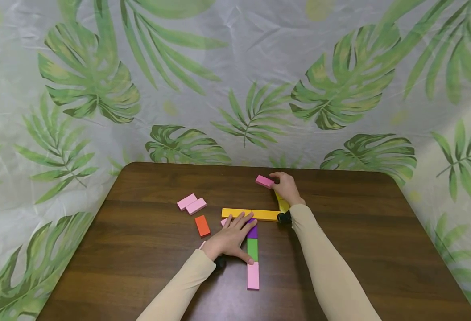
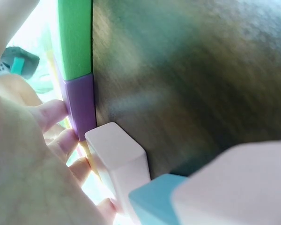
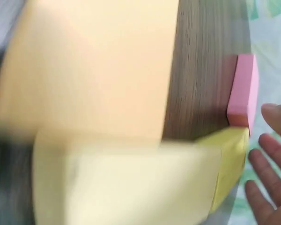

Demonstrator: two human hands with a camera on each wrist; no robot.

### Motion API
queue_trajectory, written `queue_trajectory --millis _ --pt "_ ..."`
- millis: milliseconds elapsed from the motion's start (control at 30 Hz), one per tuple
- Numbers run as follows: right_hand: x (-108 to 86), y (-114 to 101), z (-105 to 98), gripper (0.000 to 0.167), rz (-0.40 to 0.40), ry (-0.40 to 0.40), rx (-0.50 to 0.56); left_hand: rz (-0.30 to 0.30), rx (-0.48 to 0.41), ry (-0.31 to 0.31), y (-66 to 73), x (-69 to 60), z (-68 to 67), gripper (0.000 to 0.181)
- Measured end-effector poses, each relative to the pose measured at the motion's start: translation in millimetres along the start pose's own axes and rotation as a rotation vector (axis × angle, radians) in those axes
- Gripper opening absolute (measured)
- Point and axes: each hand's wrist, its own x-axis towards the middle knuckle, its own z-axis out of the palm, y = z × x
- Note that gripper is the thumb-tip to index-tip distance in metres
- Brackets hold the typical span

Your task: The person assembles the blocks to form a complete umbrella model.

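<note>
My left hand (image 1: 228,238) lies with fingers spread over a column of blocks. Its fingertips touch the purple block (image 1: 253,231), and the thumb is at the lower end of the green block (image 1: 252,249). A light pink block (image 1: 253,276) ends that column. Above it runs a row of orange-yellow blocks (image 1: 235,213). My right hand (image 1: 287,188) is at the row's far right, over yellow blocks (image 1: 282,205) and beside a darker pink block (image 1: 263,181). In the right wrist view its fingers are extended, apart from that pink block (image 3: 242,89), holding nothing.
Two light pink blocks (image 1: 196,205) and an orange-red block (image 1: 202,226) lie left of the row on the brown table (image 1: 147,249). Under the left palm, the left wrist view shows a pale pink block (image 2: 118,147) and a blue block (image 2: 159,197). A leaf-patterned sheet (image 1: 251,111) hangs behind.
</note>
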Motion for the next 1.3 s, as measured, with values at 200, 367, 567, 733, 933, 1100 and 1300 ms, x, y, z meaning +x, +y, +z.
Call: queue_trajectory --millis 200,367,567,733,933,1100,1300 --pt "-15.8 8 -13 0.041 0.002 -0.040 -0.013 -0.004 -0.004 -0.001 0.9 -0.5 0.4 0.110" --pt "-20.1 11 -14 0.046 -0.020 -0.078 -0.033 -0.007 -0.008 0.004 1.0 -0.7 -0.2 0.110" --pt "-18.1 12 -7 0.046 -0.019 -0.090 -0.063 -0.002 -0.002 0.007 0.2 -0.1 0.5 0.110" --pt "-19.4 9 -5 0.047 0.014 -0.100 -0.049 0.006 0.003 0.014 0.4 -0.1 1.1 0.109" --pt "-20.7 6 -5 0.046 0.011 -0.103 -0.035 0.007 0.008 0.022 0.8 -0.5 1.1 0.110" --pt "-20.6 8 -3 0.045 -0.020 -0.101 -0.040 0.003 0.005 0.019 1.1 -0.5 1.3 0.110" --pt "-21.7 9 0 0.044 -0.085 -0.133 -0.068 -0.003 -0.002 0.014 1.4 -1.1 1.3 0.109"
